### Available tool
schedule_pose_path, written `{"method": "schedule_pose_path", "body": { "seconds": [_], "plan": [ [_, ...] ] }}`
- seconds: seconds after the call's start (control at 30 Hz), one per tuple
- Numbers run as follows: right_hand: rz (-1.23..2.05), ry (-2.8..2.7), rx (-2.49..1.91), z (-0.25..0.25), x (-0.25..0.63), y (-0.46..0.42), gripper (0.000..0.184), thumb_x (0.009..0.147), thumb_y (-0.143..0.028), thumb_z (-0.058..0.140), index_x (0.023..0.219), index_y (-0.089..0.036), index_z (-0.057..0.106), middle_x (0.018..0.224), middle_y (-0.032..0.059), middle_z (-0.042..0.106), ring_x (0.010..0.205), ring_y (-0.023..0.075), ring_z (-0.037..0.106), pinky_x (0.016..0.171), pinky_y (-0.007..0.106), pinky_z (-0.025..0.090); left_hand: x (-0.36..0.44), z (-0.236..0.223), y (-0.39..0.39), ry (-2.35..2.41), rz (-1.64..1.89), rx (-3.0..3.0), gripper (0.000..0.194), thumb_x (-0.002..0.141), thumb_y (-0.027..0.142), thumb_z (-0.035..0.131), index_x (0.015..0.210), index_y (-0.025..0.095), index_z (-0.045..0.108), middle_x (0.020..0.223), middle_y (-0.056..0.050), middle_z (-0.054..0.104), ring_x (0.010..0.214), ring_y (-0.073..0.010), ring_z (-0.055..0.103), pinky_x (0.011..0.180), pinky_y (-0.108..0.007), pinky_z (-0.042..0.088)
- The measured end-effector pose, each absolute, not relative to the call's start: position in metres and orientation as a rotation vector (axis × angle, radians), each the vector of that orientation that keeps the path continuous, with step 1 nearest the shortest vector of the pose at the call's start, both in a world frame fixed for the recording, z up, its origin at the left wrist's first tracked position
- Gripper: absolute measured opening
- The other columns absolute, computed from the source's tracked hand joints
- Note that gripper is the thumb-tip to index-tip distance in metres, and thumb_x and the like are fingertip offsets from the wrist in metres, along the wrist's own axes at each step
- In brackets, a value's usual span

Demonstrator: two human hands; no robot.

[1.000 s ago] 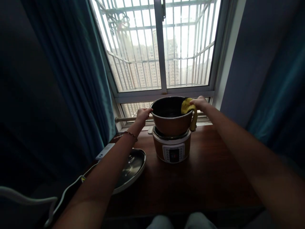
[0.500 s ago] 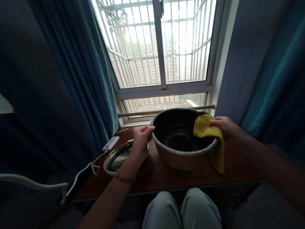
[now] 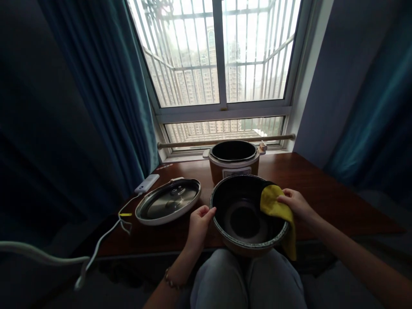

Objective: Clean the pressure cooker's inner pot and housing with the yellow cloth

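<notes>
A dark metal inner pot (image 3: 246,216) rests over my lap at the table's front edge. My left hand (image 3: 198,224) pinches its left rim. My right hand (image 3: 294,204) grips the right rim through a yellow cloth (image 3: 279,214) that drapes over the edge and hangs down outside. Behind the pot, the cooker base (image 3: 234,161) stands open and hollow on the wooden table (image 3: 322,189) near the window.
A round cooker lid (image 3: 168,200) lies upside down on the table's left side. A white power bank (image 3: 147,183) with a white cable (image 3: 99,242) sits at the left edge. Teal curtains hang on both sides. A wooden rod crosses the window sill.
The pot has been lifted out of the cooker base and brought toward me, down to my lap. Both hands kept their hold on the rim.
</notes>
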State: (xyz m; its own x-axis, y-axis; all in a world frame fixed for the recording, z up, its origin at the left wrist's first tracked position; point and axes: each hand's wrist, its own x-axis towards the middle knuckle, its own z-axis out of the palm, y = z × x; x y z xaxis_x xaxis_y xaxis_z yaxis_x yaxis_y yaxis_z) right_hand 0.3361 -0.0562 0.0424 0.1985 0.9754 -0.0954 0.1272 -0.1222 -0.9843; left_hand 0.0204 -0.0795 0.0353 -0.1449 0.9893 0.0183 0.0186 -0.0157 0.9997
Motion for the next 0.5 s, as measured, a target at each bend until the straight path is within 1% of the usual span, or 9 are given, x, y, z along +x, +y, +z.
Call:
{"method": "schedule_pose_path", "body": {
  "seconds": [0.2,0.37,0.5],
  "plan": [
    [1.042,-1.21,-1.481,0.022,0.341,-0.041,0.023,0.057,-0.032,0.064,0.074,-0.017,0.056,0.068,0.0007,0.062,0.06,0.0158,0.058,0.055,0.026,0.045,0.019,0.025,-0.077,1.357,1.294,1.168,0.04,0.058,0.044,0.067,0.048,0.019,0.037,0.047,0.007,0.033,0.044,-0.0066,0.028,0.041,-0.02,0.022],
    [1.042,-1.254,-1.472,0.019,0.341,-0.042,0.028,0.062,-0.04,0.064,0.076,-0.017,0.055,0.07,0.0017,0.062,0.064,0.0163,0.058,0.056,0.027,0.044,0.018,0.024,-0.078,1.363,1.285,1.195,0.04,0.06,0.042,0.066,0.049,0.019,0.036,0.048,0.007,0.03,0.046,-0.0067,0.027,0.043,-0.019,0.022],
    [1.032,-1.28,-1.486,0.018,0.339,-0.043,0.031,0.063,-0.043,0.062,0.076,-0.017,0.054,0.071,0.0019,0.061,0.065,0.0166,0.057,0.057,0.027,0.044,0.017,0.024,-0.08,1.366,1.266,1.208,0.04,0.062,0.042,0.066,0.05,0.019,0.036,0.049,0.007,0.03,0.047,-0.0069,0.026,0.043,-0.019,0.022]
  ]
}}
